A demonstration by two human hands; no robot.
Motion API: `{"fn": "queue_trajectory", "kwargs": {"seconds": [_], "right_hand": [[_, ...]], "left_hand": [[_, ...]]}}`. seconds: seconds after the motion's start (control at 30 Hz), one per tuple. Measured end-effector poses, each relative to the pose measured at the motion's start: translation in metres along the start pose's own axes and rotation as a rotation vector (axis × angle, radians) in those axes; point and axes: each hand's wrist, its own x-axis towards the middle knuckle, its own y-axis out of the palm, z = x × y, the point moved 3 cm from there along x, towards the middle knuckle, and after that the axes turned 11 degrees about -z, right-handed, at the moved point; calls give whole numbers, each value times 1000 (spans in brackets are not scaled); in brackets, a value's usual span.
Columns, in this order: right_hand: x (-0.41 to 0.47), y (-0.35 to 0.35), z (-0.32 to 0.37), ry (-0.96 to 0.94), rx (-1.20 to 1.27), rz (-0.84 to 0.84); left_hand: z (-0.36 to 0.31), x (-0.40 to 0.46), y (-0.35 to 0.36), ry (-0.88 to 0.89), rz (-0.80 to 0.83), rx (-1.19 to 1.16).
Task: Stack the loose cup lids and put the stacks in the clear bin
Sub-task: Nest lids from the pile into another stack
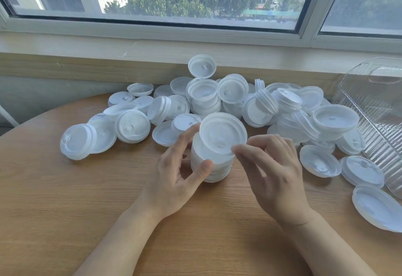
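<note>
A short stack of white cup lids (212,164) stands on the round wooden table (87,199) in front of me. My left hand (176,171) grips the stack, thumb on its front and fingers round its left side. A single lid (223,134) lies tilted on top of the stack, and my right hand (272,171) pinches its near edge between thumb and fingertips. Behind the stack spreads a big heap of loose lids (217,99). The clear ribbed bin (374,110) lies at the right edge, and I see no lids inside it.
Loose lids lie scattered left (78,142) and right (377,207) of my hands. A window sill (152,47) and low wall run behind the heap. Bare wood lies near me, under and between my forearms.
</note>
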Motion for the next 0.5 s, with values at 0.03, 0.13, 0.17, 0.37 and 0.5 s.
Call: {"fn": "queue_trajectory", "kwargs": {"seconds": [0.03,0.13,0.17,0.37,0.5], "right_hand": [[0,1,1,-6,13,16],[0,2,3,-19,38,52],[1,3,3,-19,43,62],[0,0,3,100,148,91],[-2,1,-3,264,149,165]], "left_hand": [[0,0,0,5,6,-3],[1,0,0,-7,-1,-16],[2,-1,0,-13,-10,-20],[0,-1,-1,-5,-40,-16],[0,-1,-1,-11,-34,0]]}}
